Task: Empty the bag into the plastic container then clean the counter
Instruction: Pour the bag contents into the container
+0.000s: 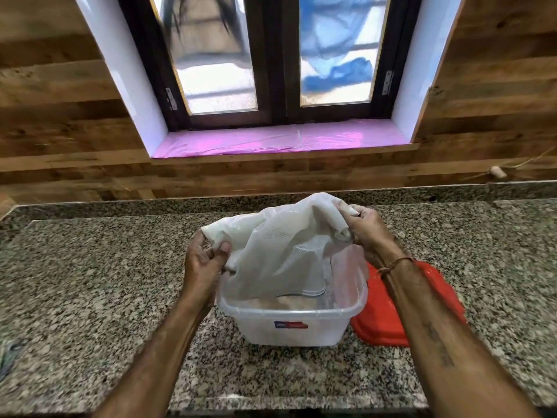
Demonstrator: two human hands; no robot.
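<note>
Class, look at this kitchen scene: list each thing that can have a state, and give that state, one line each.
Clear plastic container: open, pale contents at the bottom.
White plastic bag: upturned, mouth down inside the container.
Red plastic lid: off, lying on the speckled granite counter beside the container.
Left hand: grips one bag corner.
Right hand: grips the other corner.
Dark-framed window: shut.

Desk (90, 282): speckled granite, polished. Bag (280, 245): thin white plastic film, crinkled, translucent, faintly textured. Container (289, 324): clear smooth plastic, slightly frosted. Lid (382, 318): red plastic, glossy. Wall (60, 116): wood planks, matt grain. Sill (271, 140): pink glossy film. Window frame (277, 70): dark wood, metal hinges.
</note>
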